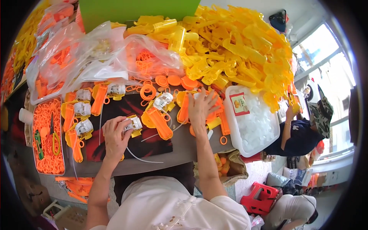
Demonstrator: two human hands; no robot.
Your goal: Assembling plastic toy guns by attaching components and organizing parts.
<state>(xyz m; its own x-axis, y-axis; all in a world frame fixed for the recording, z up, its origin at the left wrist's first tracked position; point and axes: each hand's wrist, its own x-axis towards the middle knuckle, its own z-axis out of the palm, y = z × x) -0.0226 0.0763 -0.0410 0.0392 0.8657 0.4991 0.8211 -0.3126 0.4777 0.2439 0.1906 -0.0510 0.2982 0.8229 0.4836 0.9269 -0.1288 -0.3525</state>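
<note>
A yellow piece with a clear top is near the middle of the tabletop, over a red-and-black mat, at the fingertips of the left hand. That hand comes in from the near left, back upward and fingers bent, its grip clamped on the left end of the piece. A thin pale tube curves across on the near side. The right hand reaches farther out, forearm almost straight, palm down, its grip apart, fingers spread over orange parts; whether they touch these I cannot tell. Between the hands lies an orange-and-yellow assembly, and similar assemblies crowd the left of the mat. Left of those, a tray of small orange parts carries scissors and a green-handled tool. Right of the right hand, a white bin full of clear pieces hems in that side. On the far side, plastic bags and a tall heap of yellow shells stand in the way, a green box beyond the bags. At far right, another person holds a yellow part
</note>
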